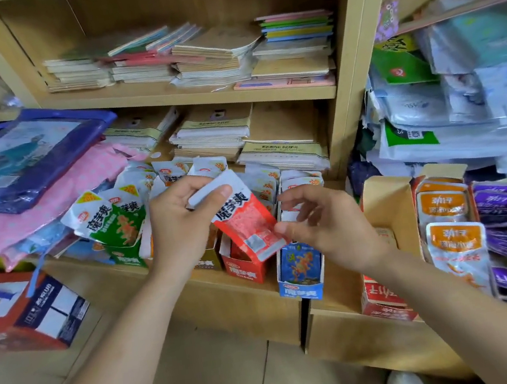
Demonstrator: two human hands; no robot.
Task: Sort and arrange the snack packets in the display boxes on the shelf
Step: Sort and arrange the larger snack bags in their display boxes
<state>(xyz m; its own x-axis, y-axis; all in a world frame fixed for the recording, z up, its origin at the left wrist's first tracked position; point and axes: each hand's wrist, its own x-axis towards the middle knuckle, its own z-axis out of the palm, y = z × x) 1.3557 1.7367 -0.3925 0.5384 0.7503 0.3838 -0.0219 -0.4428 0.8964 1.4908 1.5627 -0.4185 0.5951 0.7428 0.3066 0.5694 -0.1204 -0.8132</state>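
My left hand grips the white top of a red snack packet, thumb on its front. The packet hangs tilted over the red display box. My right hand pinches the packet's lower right corner between thumb and fingers. A blue display box with blue packets stands just right of the red one, under my right hand. Green packets stick up from a green box to the left. More white-topped packets crowd behind the boxes.
Orange packets and purple packets fill a cardboard box at the right. Stacked notebooks lie on the upper shelves. A purple zip folder and pink cloth lie at the left, a carton below. Wrapped goods pile up at the far right.
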